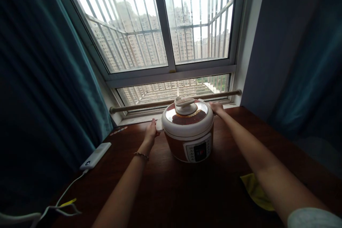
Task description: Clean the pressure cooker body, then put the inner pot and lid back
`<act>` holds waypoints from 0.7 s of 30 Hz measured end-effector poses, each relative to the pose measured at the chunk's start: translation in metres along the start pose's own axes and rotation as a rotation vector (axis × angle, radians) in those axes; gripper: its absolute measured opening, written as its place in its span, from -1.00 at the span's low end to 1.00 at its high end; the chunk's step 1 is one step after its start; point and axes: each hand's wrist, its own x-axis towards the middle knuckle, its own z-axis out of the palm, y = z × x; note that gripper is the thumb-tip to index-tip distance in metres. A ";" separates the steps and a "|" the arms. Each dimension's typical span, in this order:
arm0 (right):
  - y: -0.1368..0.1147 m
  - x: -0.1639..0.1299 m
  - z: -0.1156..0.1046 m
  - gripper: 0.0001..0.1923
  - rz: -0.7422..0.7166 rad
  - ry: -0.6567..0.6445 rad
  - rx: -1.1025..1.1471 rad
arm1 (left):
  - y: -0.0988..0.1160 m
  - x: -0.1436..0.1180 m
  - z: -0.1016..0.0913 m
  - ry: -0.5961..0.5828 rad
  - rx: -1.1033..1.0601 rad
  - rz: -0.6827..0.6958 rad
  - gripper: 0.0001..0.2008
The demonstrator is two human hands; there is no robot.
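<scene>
Cooker (190, 131) sat mid-table (187, 192), just before the window (171, 42) and its rail (149, 104). Left hand (151, 132) was on its left side handle, right hand (217, 108) on its right rear. Power bank (95, 155) lay far left near table edge, cable (66, 194) trailing toward the camera. Cloth (256, 190) lay front right, under right forearm.

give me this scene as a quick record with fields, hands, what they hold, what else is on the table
setting: dark wooden table under a barred window, teal curtains either side
main object: electric pressure cooker, white and red-brown, lid on, control panel facing the camera
left hand: left hand gripping the cooker's left side handle; bracelet on the wrist
right hand: right hand on the cooker's far right side, grip partly hidden
other items: white power bank with cable at the left table edge; yellow cloth near the right forearm
</scene>
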 end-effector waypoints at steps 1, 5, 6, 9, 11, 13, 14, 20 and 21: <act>0.000 0.005 0.000 -0.45 0.022 -0.006 -0.002 | 0.001 0.000 0.004 -0.016 0.037 0.014 -0.56; 0.000 0.026 -0.002 -0.47 0.074 -0.045 -0.006 | -0.003 -0.010 0.023 0.056 0.191 0.038 -0.66; 0.001 0.030 -0.002 -0.47 0.073 -0.055 -0.007 | -0.005 -0.014 0.028 0.107 0.218 0.042 -0.68; 0.001 0.041 -0.004 -0.51 0.048 -0.074 -0.012 | -0.012 -0.023 0.041 0.211 0.255 0.071 -0.71; 0.002 0.047 -0.005 -0.52 0.034 -0.079 -0.017 | -0.015 -0.028 0.046 0.239 0.260 0.090 -0.73; 0.004 0.050 -0.005 -0.49 0.030 -0.078 -0.022 | -0.014 -0.030 0.047 0.253 0.262 0.097 -0.74; 0.005 0.051 -0.004 -0.47 0.032 -0.076 -0.025 | -0.013 -0.031 0.047 0.256 0.263 0.098 -0.74; 0.017 0.044 -0.008 -0.39 0.056 -0.031 -0.031 | -0.003 -0.028 0.044 0.178 0.229 0.087 -0.74; 0.020 0.041 -0.009 -0.38 0.050 -0.017 -0.031 | -0.003 -0.026 0.044 0.150 0.214 0.086 -0.73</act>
